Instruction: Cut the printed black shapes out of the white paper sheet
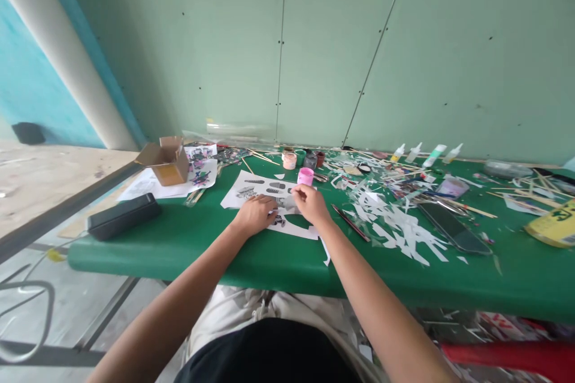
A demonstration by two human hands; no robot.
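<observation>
A left hand (256, 215) rests unclenched on a printed white paper sheet (235, 192) atop a green-covered table (179, 251); the right hand (311, 206) pinches, its hold unclear. A forward nudge could topple the adjacent pink cylindrical jar (305, 177).

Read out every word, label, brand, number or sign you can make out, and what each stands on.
No text reads clearly enough to quote.
Yellow rounded container at the right edge: dark marks, too blurred.
Red-and-white package below the green-covered table: marks too blurred.
Slim plastic squeeze bottles: any labelling too small.
White paper sheet with grey-and-black printed pictures: no lettering can be made out.
</observation>
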